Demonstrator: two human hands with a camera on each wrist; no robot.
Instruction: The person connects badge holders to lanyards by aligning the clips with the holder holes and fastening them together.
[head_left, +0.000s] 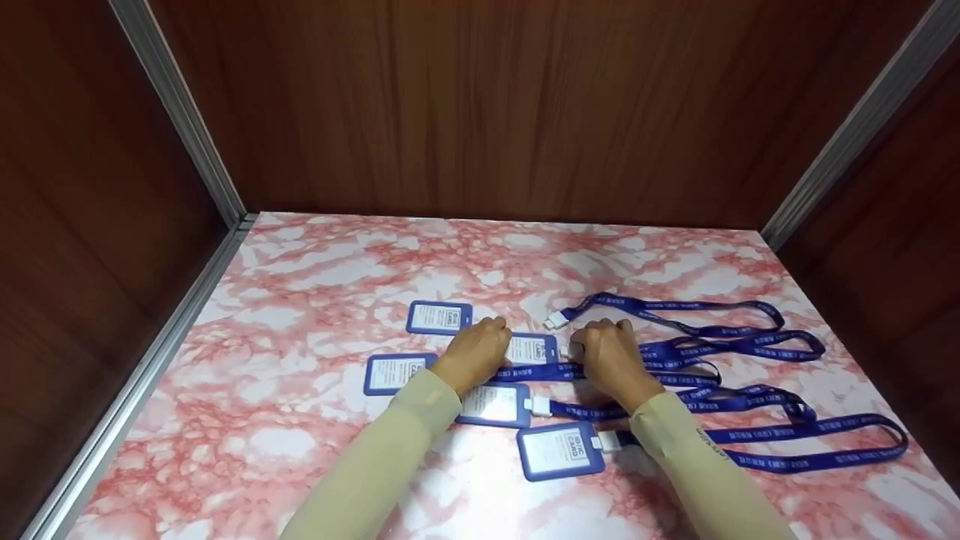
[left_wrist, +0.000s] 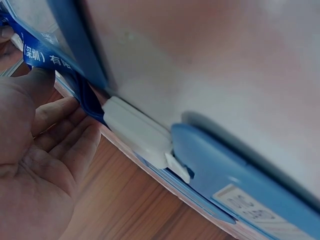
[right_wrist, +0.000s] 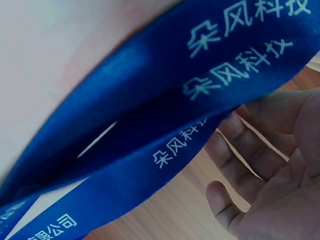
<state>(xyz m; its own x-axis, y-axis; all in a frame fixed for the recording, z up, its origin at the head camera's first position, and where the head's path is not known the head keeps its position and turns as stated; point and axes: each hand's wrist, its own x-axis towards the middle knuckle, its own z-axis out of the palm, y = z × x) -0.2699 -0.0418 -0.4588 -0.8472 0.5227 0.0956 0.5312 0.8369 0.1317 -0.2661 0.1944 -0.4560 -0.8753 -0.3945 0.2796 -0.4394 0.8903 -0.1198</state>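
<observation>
Head view: both hands down on the marble table, meeting at the middle badge. Left hand covers the badge's left end; right hand sits at its right end, where the white clip and the blue lanyard come in. The badge lies between the hands, long axis left-right, strap trailing off right, so the right hand is nearer the strap and the left nearer the holder. The grip is hidden from above: fingers look curled over, cannot tell if either hand pinches anything. In the wrist views each hand shows fingers loosely spread, palm up, a strap beside them, but contact is unclear. Four other badges lie around: two left, two nearer the person, these already clipped to lanyards. One loose lanyard end lies just behind the right hand.
</observation>
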